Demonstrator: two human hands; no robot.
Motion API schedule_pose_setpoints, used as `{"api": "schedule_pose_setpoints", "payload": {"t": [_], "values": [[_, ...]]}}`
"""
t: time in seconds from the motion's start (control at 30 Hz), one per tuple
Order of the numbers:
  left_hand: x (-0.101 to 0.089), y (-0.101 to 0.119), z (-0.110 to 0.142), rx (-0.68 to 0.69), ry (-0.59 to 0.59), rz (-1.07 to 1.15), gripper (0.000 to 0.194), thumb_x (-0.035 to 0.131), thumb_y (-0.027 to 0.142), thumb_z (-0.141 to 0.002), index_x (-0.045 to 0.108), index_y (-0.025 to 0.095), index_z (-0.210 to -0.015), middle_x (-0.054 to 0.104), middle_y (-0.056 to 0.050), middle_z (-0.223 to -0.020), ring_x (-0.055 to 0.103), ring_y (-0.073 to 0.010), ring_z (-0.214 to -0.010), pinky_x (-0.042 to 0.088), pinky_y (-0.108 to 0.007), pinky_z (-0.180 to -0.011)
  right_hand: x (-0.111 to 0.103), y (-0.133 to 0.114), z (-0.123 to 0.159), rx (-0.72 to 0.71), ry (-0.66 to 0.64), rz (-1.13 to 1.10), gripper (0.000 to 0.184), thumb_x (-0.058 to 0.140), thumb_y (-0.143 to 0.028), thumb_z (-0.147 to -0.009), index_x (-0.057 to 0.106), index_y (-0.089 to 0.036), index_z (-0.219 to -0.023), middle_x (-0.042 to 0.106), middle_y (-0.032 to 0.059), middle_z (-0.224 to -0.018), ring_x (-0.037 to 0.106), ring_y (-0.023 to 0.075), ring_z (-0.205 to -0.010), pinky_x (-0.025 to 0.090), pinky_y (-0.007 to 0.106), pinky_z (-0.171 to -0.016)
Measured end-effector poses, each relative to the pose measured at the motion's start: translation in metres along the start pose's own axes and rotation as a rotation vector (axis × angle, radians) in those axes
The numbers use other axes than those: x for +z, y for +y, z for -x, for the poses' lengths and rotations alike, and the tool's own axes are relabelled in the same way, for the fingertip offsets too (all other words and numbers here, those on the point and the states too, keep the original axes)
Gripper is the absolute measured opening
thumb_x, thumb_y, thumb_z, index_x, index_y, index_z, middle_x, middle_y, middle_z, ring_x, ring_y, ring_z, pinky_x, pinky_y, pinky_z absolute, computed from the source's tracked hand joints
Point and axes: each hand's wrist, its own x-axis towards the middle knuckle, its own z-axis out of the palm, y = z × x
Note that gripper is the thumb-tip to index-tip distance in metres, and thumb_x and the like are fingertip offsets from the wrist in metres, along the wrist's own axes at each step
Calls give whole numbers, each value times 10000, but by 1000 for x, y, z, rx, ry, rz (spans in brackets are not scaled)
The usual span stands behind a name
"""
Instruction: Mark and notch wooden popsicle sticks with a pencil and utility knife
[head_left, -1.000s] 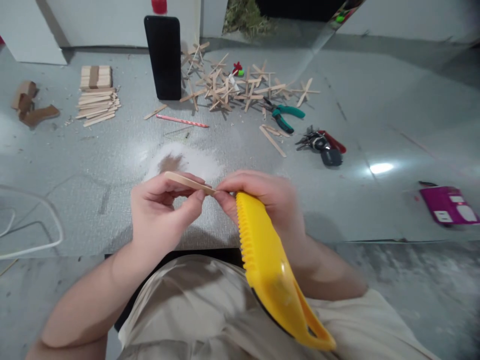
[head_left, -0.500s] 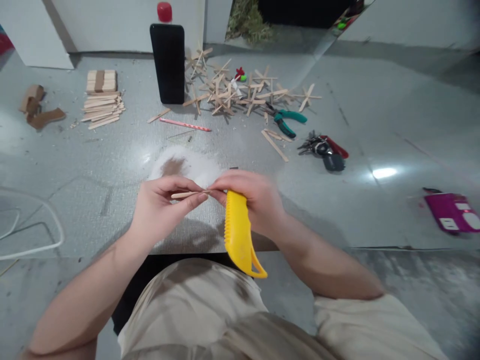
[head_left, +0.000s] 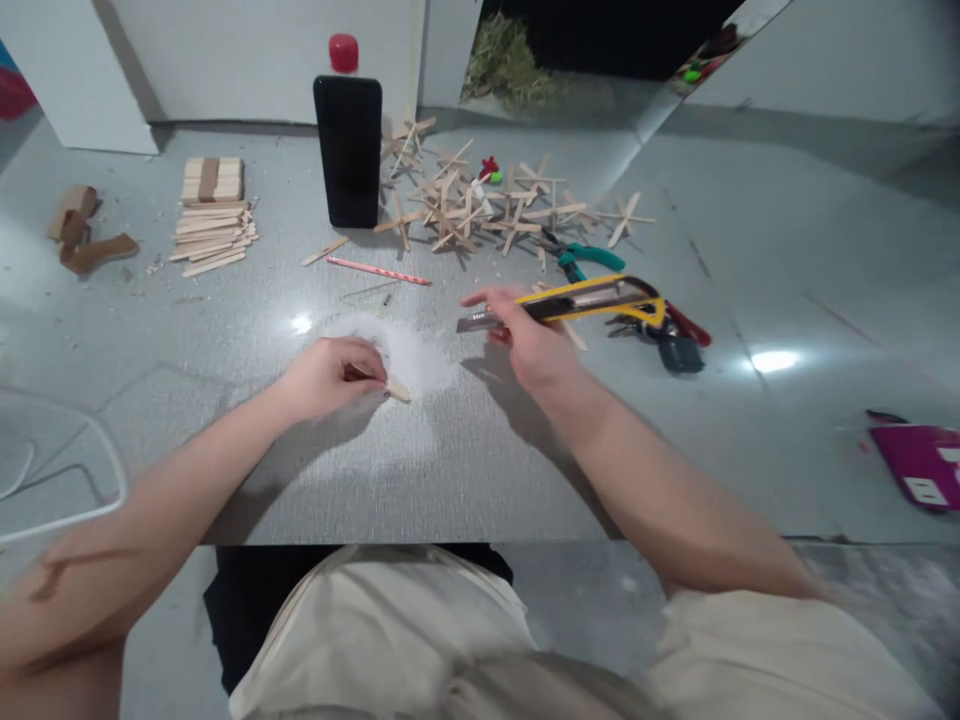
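My left hand (head_left: 330, 376) is closed on a wooden craft stick (head_left: 395, 390), pressing it down on the grey table (head_left: 225, 330) beside a white powdery patch (head_left: 416, 352). My right hand (head_left: 525, 340) is lifted over the table and grips a yellow utility knife (head_left: 585, 300). The knife lies roughly level, its blade end pointing left toward the stick. The two hands are apart.
A black bottle with a red cap (head_left: 349, 145) stands at the back. To its right lies a heap of crossed stick pieces (head_left: 480, 200). Stacked sticks (head_left: 211, 215) sit back left. Green pliers (head_left: 585, 260), a pink pencil (head_left: 379, 270), keys (head_left: 675, 345) and a magenta box (head_left: 919, 465) lie around.
Both hands have dropped from in front of my chest toward the table. The left hand has set the stick down. The right hand has swung the knife out to the right.
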Motion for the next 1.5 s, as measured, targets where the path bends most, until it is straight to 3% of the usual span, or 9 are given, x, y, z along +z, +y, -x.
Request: {"api": "schedule_pose_setpoints", "payload": {"t": [0.13,0.23,0.33,0.43,0.7,0.93,1.07,1.27,1.5], "values": [[-11,-11,-15,104,-86,-114,150,656,297,-900,800,273,-864,803,-28,-902,761,-200,-903,606,-347,-839,4,27,-14,107,110,-133,308,743,-567,-877,693,-265,-911,607,-24,-728,527,121,-537,457,267,-472],[-17,-14,-16,106,11,-248,204,598,283,-941,800,292,-967,796,-46,-1106,703,-253,-1149,524,-465,-1055,1,35,-15,131,176,-204,290,799,-496,-815,640,-257,-859,581,-48,-703,482,100,-507,430,253,-454],[-17,-14,-6,29,156,-387,269,530,291,-981,781,243,-1065,747,-125,-1181,684,-292,-1093,526,-497,-973,-1,38,-10,116,226,-231,235,780,-450,-836,645,-263,-880,616,-47,-736,565,104,-553,487,243,-500],[-8,-7,6,-17,182,-476,271,614,379,-970,766,207,-1114,740,-143,-1127,685,-305,-1008,537,-467,-883,3,38,-3,80,218,-222,193,715,-449,-898,691,-268,-960,683,-26,-801,669,131,-624,585,281,-593],[14,-3,1,72,10,-496,393,650,486,-985,724,184,-1224,715,-150,-1352,652,-367,-1260,478,-520,-1022,5,17,20,-172,83,29,203,675,-362,-964,747,-321,-1150,777,16,-853,761,226,-827,637,432,-844],[-22,-23,-14,184,-140,-388,627,737,643,-886,671,242,-1363,616,-121,-1515,552,-349,-1427,422,-513,-1146,4,-15,25,-424,-100,226,211,785,-199,-834,778,-314,-1011,803,24,-917,773,204,-774,648,332,-685],[-35,-28,-26,233,-242,-477,726,754,643,-868,609,239,-1454,469,-147,-1639,377,-417,-1552,255,-634,-1259,12,-27,21,-522,-212,265,182,778,-178,-836,737,-289,-974,808,18,-931,778,174,-758,657,283,-664],[-36,-45,-37,312,-338,-382,628,700,533,-923,573,311,-1497,468,-97,-1646,315,-391,-1591,164,-635,-1308,28,-41,10,-548,-365,336,274,620,-151,-899,698,-278,-1129,827,69,-1068,814,201,-857,680,301,-701],[-36,-53,-36,295,-348,-323,693,757,484,-840,565,377,-1496,360,-50,-1708,260,-375,-1616,77,-624,-1338,48,-27,-9,-457,-399,210,326,785,-169,-847,673,-299,-1124,826,42,-1043,817,203,-872,695,306,-775]]}}
